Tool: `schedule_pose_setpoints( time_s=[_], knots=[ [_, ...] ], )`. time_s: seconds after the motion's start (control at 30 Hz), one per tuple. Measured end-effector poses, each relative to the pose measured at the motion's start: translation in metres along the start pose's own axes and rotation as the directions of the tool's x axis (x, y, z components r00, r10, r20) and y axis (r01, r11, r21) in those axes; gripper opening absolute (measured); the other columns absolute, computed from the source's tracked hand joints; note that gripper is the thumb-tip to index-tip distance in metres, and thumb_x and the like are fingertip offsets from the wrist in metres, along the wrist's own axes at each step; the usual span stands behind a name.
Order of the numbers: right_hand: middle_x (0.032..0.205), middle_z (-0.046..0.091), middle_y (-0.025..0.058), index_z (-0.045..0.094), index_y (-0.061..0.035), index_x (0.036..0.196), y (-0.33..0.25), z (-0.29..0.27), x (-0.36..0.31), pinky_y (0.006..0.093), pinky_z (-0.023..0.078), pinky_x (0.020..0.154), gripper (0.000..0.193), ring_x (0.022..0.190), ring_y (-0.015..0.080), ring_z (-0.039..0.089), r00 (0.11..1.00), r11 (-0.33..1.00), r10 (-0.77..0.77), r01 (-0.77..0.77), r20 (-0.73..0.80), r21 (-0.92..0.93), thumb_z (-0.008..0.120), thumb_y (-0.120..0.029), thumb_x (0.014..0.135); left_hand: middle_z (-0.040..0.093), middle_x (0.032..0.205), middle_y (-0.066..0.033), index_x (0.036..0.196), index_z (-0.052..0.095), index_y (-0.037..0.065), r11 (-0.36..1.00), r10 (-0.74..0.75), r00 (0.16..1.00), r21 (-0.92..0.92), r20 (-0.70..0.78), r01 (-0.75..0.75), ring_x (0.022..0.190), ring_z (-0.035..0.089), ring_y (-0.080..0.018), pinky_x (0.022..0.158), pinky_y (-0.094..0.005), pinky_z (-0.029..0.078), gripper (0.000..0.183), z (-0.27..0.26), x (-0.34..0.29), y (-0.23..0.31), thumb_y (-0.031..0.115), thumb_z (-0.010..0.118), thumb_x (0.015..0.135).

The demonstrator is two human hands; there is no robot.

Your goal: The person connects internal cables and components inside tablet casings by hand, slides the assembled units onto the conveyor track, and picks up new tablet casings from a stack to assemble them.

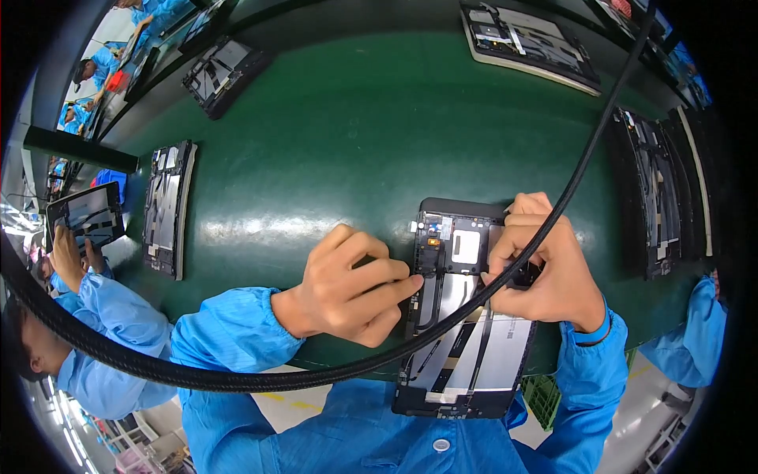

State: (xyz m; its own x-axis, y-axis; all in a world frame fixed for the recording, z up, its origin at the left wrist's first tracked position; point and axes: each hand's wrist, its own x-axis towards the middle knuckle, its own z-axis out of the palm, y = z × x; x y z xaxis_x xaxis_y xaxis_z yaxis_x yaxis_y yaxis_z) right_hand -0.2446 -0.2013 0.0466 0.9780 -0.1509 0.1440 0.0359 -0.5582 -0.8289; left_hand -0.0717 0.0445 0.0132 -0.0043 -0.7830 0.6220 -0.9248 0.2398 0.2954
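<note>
Between both hands, reaching past near edge of glossy dark-green tabletop (316, 150): opened, flat, rectangular tablet-like device (466, 359), black-framed, silver-grey inside. At its upper left edge: bare left hand (351, 292), fingers loosely curled, one fingertip at frame; cannot tell whether gripping edge. Over its upper right part: bare right hand (557, 272), fingers bent close together; cannot tell whether pinching anything. Across view, in front of device: thick black braided cable (387, 357).

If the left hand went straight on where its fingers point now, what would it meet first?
Probably the left edge of the opened tablet; the left hand looks to be right at it, contact unclear.
</note>
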Motion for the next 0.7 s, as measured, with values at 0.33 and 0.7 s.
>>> schedule_pose_setpoints(
  time_s=[0.33, 0.7],
  knots=[
    [0.078, 0.072, 0.0045, 0.073, -0.0078, 0.066, -0.0022, -0.0026, -0.001, 0.042, 0.038, 0.101, 0.012, 0.092, 0.0272, 0.065, 0.99, 0.989, -0.066, 0.081, 0.124, -0.126, 0.08, -0.011, 0.057, 0.075, 0.095, -0.0048, 0.094, 0.081, 0.006, 0.997, -0.081, 0.997, -0.021, 0.0, 0.081, 0.079, 0.063, -0.0252, 0.064, -0.0394, 0.042, 0.035, 0.0046, 0.0013, 0.006, 0.006, 0.071, 0.061],
    [0.073, 0.069, 0.0025, 0.073, -0.0095, 0.065, -0.0005, -0.0023, -0.0012, 0.0432, 0.038, 0.1, 0.012, 0.088, 0.0263, 0.063, 0.988, 0.991, -0.078, 0.091, 0.131, -0.098, 0.082, -0.011, 0.057, 0.074, 0.094, -0.0052, 0.099, 0.082, 0.006, 0.989, -0.132, 0.991, -0.072, 0.02, 0.133, 0.079, 0.061, -0.0257, 0.066, -0.0395, 0.043, 0.035, 0.0046, 0.0017, 0.0053, 0.002, 0.07, 0.066]
  ],
)
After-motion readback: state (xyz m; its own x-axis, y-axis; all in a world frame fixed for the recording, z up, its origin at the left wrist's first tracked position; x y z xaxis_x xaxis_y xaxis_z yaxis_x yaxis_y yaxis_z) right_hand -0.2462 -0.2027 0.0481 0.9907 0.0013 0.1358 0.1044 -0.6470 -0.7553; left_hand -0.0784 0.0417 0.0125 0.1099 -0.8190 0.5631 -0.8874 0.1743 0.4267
